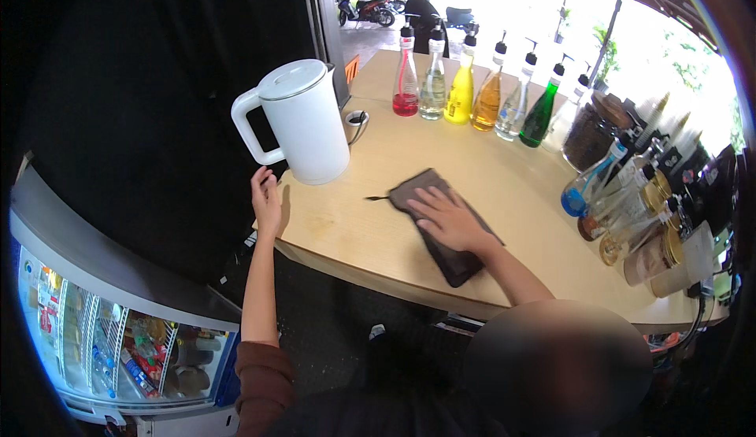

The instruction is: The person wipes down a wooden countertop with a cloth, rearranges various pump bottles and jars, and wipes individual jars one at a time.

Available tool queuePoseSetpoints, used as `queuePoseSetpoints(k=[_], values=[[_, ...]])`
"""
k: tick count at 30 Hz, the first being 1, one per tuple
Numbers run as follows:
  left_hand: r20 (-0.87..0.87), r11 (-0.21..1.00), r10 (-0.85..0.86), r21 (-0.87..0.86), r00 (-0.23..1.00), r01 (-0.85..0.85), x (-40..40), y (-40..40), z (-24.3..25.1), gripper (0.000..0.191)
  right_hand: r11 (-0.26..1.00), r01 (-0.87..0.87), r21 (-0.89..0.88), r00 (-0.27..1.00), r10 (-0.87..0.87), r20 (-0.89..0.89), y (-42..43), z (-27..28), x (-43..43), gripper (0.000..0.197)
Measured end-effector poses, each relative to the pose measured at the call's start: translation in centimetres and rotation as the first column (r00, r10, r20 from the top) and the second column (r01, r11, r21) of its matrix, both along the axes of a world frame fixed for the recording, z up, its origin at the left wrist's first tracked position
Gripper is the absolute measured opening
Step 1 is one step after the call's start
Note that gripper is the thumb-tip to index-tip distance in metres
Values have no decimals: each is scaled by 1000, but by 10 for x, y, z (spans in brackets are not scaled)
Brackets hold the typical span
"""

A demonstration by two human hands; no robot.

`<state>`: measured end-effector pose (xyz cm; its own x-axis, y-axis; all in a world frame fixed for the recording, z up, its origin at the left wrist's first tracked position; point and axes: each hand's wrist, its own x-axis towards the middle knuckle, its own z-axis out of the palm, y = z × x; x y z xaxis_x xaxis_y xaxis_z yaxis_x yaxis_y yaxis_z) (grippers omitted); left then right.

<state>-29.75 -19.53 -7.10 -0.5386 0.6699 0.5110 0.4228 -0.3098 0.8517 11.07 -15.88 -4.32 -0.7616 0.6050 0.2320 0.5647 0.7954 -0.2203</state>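
My right hand point(446, 218) lies flat on a folded dark grey-brown cloth point(447, 258), palm down with the fingers spread. A small black loop sticks out from the cloth's left corner, and the cloth rests on the light wood-look counter point(348, 224). At the counter's left end my left hand point(266, 201) is raised with loosely bent fingers and nothing in it. Just above its fingertips stands a large white electric kettle point(310, 133), lid on and handle to the left. Whether the fingertips touch the kettle or counter edge, I cannot tell.
Pump bottles of coloured syrup point(459, 94) line the far edge. A small white cup point(356, 119) sits by the kettle. Jars point(649, 260) and a coffee-bean jar point(593, 133) crowd the right side. A lit drinks fridge point(130, 342) stands lower left.
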Motion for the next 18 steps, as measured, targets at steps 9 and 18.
queuePoseSetpoints(k=[9,18], values=[[177,996,16,86,984,-31,-37,31,58,55,877,479,-33,877,-476,65,-46,3,173,51],[-52,992,-125,-2,991,126,-23,18,52,36,693,716,86,684,-721,109,-83,-15,41,62]])
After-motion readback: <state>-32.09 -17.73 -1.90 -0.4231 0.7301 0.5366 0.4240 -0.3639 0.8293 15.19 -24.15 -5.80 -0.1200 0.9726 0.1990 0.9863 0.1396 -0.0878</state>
